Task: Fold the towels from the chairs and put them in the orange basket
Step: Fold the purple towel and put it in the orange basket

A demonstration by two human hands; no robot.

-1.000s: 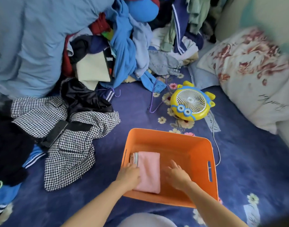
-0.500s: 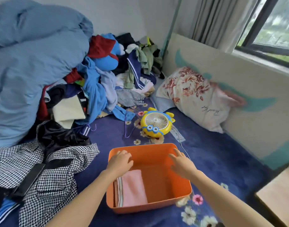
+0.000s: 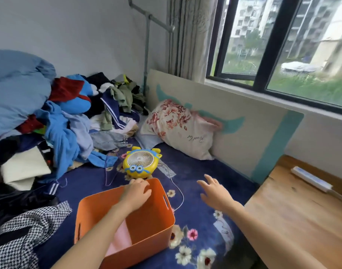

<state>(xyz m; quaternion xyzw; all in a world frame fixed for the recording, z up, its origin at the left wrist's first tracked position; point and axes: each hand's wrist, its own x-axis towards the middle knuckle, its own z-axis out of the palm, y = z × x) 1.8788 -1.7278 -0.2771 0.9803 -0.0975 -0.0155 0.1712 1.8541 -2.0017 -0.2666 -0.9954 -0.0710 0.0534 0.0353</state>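
— Gripping anything?
— Left hand [image 3: 136, 193] curls over the far rim of the orange plastic basket [image 3: 100, 206]; right hand [image 3: 214, 193] hovers, fingers spread, above the blue floral bed [image 3: 214, 169].
— Towel?
— Folded pink towel [image 3: 120, 239] lies inside the basket.

The one view comes from a wide-angle camera worn on the person's head, above the near side of the bed [image 3: 214, 167]. It faces forward and down across the bed toward the window [image 3: 282, 45] in the upper right of the frame. It sits close. Both forearms enter from the bottom edge, with the left hand [image 3: 136, 193] and orange basket [image 3: 150, 222] at lower centre, the right hand [image 3: 214, 193] right of them, and the desk [image 3: 294, 220] at lower right.
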